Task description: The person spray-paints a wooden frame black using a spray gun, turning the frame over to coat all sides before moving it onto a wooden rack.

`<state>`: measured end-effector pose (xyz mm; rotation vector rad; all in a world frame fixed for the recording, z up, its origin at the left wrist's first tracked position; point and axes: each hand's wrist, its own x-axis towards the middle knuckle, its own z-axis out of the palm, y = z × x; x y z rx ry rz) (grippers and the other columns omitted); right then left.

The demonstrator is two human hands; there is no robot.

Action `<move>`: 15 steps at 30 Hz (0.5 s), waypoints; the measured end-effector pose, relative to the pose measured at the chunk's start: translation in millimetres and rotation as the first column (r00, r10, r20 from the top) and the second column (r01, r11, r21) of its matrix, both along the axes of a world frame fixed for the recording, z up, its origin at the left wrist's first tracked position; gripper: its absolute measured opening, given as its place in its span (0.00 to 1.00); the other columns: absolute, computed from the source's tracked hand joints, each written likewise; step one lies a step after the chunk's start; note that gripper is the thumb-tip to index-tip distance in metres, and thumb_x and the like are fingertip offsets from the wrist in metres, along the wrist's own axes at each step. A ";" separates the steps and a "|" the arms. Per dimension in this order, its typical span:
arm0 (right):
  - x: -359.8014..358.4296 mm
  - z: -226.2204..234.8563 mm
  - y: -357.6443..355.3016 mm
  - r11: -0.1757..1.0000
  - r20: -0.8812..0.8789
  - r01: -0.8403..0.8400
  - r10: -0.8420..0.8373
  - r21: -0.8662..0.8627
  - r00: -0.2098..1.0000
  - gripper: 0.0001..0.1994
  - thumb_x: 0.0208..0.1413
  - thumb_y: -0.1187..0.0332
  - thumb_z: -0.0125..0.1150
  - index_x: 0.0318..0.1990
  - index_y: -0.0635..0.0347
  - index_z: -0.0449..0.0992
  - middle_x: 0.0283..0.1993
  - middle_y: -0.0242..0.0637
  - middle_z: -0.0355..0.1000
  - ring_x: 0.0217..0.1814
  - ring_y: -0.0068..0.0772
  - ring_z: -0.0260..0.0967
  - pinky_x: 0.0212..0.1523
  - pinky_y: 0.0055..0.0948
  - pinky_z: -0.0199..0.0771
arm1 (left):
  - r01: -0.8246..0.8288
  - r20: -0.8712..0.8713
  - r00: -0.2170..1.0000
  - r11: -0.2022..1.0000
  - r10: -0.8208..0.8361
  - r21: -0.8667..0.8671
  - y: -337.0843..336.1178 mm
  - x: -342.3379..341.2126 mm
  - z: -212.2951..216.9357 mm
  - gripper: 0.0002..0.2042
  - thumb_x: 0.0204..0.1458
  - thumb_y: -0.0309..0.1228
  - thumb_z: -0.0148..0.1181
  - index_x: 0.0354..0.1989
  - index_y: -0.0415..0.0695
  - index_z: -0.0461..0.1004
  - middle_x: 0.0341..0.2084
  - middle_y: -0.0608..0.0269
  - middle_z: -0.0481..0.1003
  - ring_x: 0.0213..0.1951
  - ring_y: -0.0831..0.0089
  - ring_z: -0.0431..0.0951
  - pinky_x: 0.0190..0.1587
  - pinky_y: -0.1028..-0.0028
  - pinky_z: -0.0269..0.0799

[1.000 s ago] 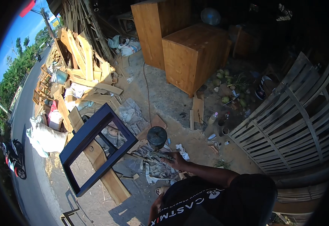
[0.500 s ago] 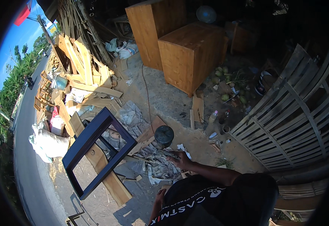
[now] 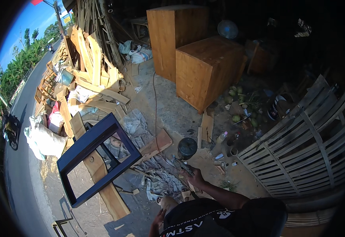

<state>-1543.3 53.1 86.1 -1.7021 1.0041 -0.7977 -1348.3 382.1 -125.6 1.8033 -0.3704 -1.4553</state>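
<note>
Since the earlier frames your right hand (image 3: 196, 178) has closed around a small dark tool (image 3: 185, 166), just beside the one dark can (image 3: 187, 147). Your left hand (image 3: 159, 217) hangs low by your shirt; you cannot tell its grip. One dark blue frame (image 3: 97, 158) rests on planks (image 3: 101, 177) to your left. Two wooden cabinets (image 3: 204, 71) stand ahead. One slatted panel (image 3: 299, 150) leans at your right. Bare concrete (image 3: 168, 110) lies open between frame and cabinets.
</note>
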 end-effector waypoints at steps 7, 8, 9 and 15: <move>24.1 -21.0 -1.5 0.981 0.081 0.095 -0.082 -0.170 0.993 0.10 0.63 0.69 0.64 0.47 0.65 0.78 0.28 0.32 0.76 0.30 0.21 0.74 0.32 0.27 0.74 | 0.273 0.126 0.955 0.962 -0.270 -0.008 -29.8 42.9 26.2 0.17 0.58 0.42 0.65 0.49 0.43 0.82 0.42 0.58 0.83 0.45 0.66 0.82 0.52 0.67 0.74; 24.7 -23.5 -0.6 0.993 0.012 0.103 -0.103 -0.049 0.995 0.10 0.63 0.69 0.63 0.48 0.65 0.78 0.30 0.35 0.78 0.31 0.23 0.76 0.32 0.28 0.75 | 0.272 0.116 0.956 0.962 -0.269 -0.010 -42.9 47.0 38.7 0.17 0.58 0.42 0.65 0.49 0.43 0.82 0.42 0.58 0.83 0.45 0.66 0.82 0.52 0.67 0.74; 26.3 -26.2 -0.6 0.990 -0.056 0.119 -0.115 0.070 0.992 0.11 0.63 0.69 0.62 0.49 0.64 0.77 0.33 0.37 0.80 0.31 0.25 0.78 0.33 0.30 0.77 | 0.374 0.156 0.922 0.917 -0.353 -0.139 -56.1 51.3 50.6 0.16 0.59 0.40 0.64 0.48 0.42 0.81 0.41 0.59 0.83 0.45 0.66 0.82 0.52 0.68 0.74; 49.6 -35.4 6.2 0.975 0.036 0.182 -0.187 0.124 0.982 0.11 0.64 0.66 0.62 0.47 0.65 0.78 0.27 0.33 0.77 0.24 0.21 0.75 0.26 0.27 0.74 | 0.510 0.222 0.859 0.808 -0.462 -0.295 -77.5 67.7 65.8 0.16 0.62 0.40 0.61 0.51 0.42 0.80 0.47 0.56 0.81 0.52 0.65 0.80 0.54 0.69 0.73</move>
